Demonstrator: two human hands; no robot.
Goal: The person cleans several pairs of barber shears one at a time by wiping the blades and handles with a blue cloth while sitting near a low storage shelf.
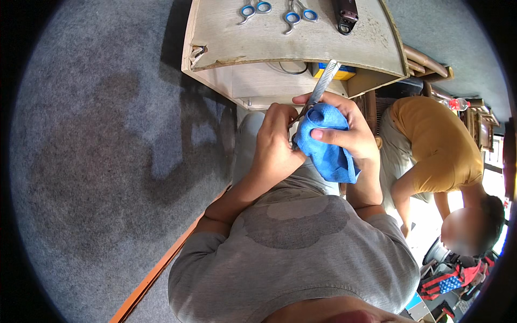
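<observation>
In front of my body I hold a pair of thinning shears (324, 80), its toothed blade pointing up and away towards the table. My left hand (278, 139) grips the handle end, and the finger rings are mostly hidden behind its fingers. A blue cloth (329, 161) is bunched in my right hand (355, 125), with the thumb pressed on top of it. The cloth lies against the shears near the pivot, and my right fingers reach behind the blade. A loose corner of the cloth hangs down towards my right wrist.
On the pale wooden cabinet (262, 44) lie two scissors with blue-lined rings (247, 11) (293, 18) and a hair clipper (346, 16). A blue and yellow box (343, 72) sits on its inner shelf. To the right, a person in a yellow shirt (440, 141) bends over.
</observation>
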